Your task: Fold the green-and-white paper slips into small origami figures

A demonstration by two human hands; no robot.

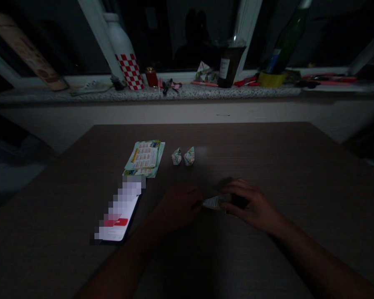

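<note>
Between my two hands is a small piece of folded printed paper (214, 202), pointed toward the left. My left hand (182, 203) is closed at its left tip, with the fingertips in deep shadow. On its other end, my right hand (251, 203) pinches the paper between thumb and fingers. Two small folded paper shapes, one on the left (176, 156) and one on the right (189, 156), sit side by side on the table beyond my hands. To their left lies a stack of printed paper sheets (145, 155).
A lit phone (118, 224) lies on the brown table (252, 145) left of my hands. Along the stone windowsill (187, 92) stand a red-and-white checked bottle (129, 66), a lidded dark cup (229, 68), a green bottle (286, 41) and a tall tube (28, 54). The room is dim.
</note>
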